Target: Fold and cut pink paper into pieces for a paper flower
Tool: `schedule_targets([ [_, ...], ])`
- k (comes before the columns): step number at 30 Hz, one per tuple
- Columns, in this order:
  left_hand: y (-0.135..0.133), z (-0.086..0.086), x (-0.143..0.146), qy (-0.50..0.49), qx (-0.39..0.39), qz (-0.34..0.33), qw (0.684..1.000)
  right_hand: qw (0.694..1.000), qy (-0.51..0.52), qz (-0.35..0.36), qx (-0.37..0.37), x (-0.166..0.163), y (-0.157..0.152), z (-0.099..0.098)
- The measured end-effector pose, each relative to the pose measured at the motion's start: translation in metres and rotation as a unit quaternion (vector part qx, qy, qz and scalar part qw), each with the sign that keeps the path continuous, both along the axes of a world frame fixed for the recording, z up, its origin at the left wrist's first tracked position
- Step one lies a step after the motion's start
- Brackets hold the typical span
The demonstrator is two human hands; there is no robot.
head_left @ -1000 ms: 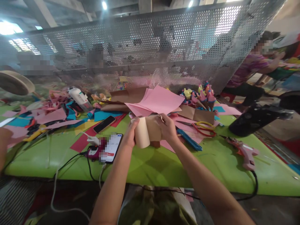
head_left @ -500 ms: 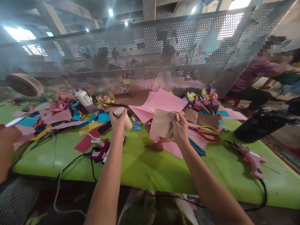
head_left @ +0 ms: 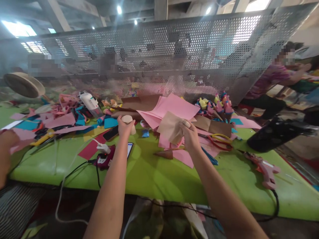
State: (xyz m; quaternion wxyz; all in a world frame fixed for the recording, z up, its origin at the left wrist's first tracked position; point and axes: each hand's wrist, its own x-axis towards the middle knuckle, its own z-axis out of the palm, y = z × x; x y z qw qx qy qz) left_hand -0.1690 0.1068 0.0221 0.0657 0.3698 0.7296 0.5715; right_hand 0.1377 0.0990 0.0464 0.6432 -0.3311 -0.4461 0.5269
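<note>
In the head view, my left hand [head_left: 126, 127] is closed round a beige cylinder [head_left: 127, 119], its flat round end facing up toward me. My right hand [head_left: 189, 132] pinches the edge of a sheet of tan paper [head_left: 170, 127], now slightly curled. Something pale sits at the fingertips of that hand; I cannot tell what it is. Behind the sheet lies a fanned stack of pink paper [head_left: 171, 108]. A small brown paper cone [head_left: 163, 153] rests on the green table [head_left: 149, 179] below the tan sheet.
Scissors [head_left: 220, 141] and a pink glue gun [head_left: 267, 171] lie to the right, near a black cylindrical object [head_left: 269, 134]. On the left are a maroon power adapter [head_left: 106, 159], a phone [head_left: 129, 149] and a white bottle [head_left: 89, 103]. Another person's hand [head_left: 6, 152] shows at the far left.
The beige cylinder has tipped so its round end shows more. The tan sheet has turned and curled in my right hand. Both hands stay in nearly the same place.
</note>
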Motion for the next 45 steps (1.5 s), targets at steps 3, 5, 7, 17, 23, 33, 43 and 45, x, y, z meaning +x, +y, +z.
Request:
schedule_targets([
  [3,-0.009,0.015,0.001,0.037,0.002,0.005,0.999,1.000,0.019,0.011,-0.013,0.000,0.000,0.002],
  [5,-0.019,0.028,0.012,0.099,0.035,0.035,0.994,0.999,0.024,0.024,-0.023,-0.001,0.000,0.003],
  [7,-0.034,0.038,0.035,0.156,0.096,0.053,0.982,0.999,0.023,0.031,-0.029,-0.001,0.000,0.003],
  [17,-0.074,0.031,0.183,0.099,-0.016,-0.324,0.941,0.994,-0.007,0.105,0.022,-0.015,-0.015,0.001],
  [23,-0.070,0.034,0.166,0.065,-0.094,-0.335,0.935,0.985,-0.140,0.060,0.085,-0.003,-0.006,0.001],
  [33,-0.076,0.052,0.140,0.129,-0.177,-0.416,0.883,0.775,-0.502,0.099,0.370,0.009,-0.012,0.013],
  [43,-0.084,0.053,0.134,0.232,-0.186,-0.372,0.879,0.824,-0.450,0.122,0.321,0.005,-0.005,0.003],
  [45,-0.083,0.054,0.134,0.252,-0.170,-0.377,0.875,0.829,-0.454,0.115,0.305,0.005,-0.005,0.003],
])
